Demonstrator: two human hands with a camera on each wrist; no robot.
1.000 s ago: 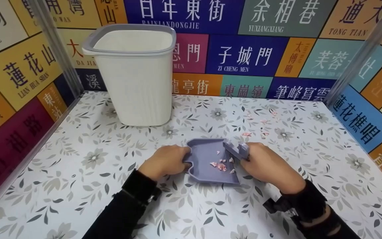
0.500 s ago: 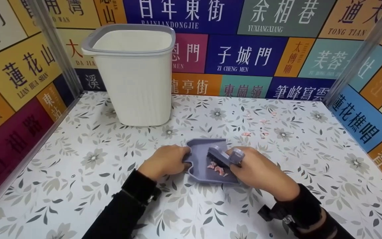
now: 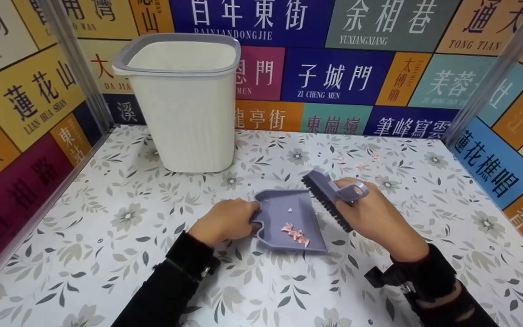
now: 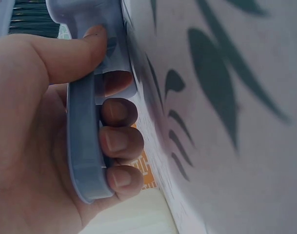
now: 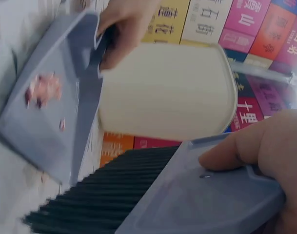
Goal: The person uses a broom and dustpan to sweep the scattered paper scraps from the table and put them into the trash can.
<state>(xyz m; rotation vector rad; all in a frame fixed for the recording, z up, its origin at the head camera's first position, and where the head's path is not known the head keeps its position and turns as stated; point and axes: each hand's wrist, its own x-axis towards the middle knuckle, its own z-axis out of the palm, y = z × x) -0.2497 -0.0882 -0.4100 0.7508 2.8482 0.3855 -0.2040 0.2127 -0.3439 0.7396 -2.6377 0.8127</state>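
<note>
My left hand [image 3: 227, 220] grips the handle of a purple-grey dustpan [image 3: 273, 209] lying on the table; in the left wrist view its fingers [image 4: 120, 141] curl round the handle. Pink scraps [image 3: 295, 234] lie in the pan, mostly toward its near side, with one small bit farther up. My right hand [image 3: 377, 218] holds a matching hand brush [image 3: 329, 193] with dark bristles, lifted just right of the pan's open edge. The right wrist view shows the thumb laid along the back of the brush [image 5: 207, 195]. Several more pink scraps [image 3: 361, 165] are scattered on the table beyond the brush.
A tall white bin [image 3: 189, 118] with a grey rim and an open top stands at the back left. The table has a floral cover [image 3: 125, 272]. Panels with large lettering [image 3: 334, 72] enclose the back and both sides.
The brush swept leftward over the pan, pushing scraps farther in, then rose and moved back right and away from me. Nearer scraps on the table are now behind the brush. The left hand stayed put.
</note>
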